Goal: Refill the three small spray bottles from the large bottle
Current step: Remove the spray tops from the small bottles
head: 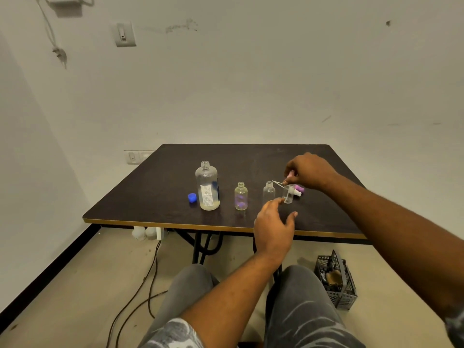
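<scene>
One illegible label (pixel 207 196) fronts large bottle (pixel 207 176); right hand (pixel 310 170) pinches sprayer (pixel 289 175), left hand (pixel 273 223) hangs loose.

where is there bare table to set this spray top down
Bare: table left of the blue cap, and the far strip behind the large bottle. Crowded: rightmost small bottle, between left hand, right hand and loose spray tops.

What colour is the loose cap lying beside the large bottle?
Blue; the cap lies left of the large bottle, clearest in the head view.
</scene>
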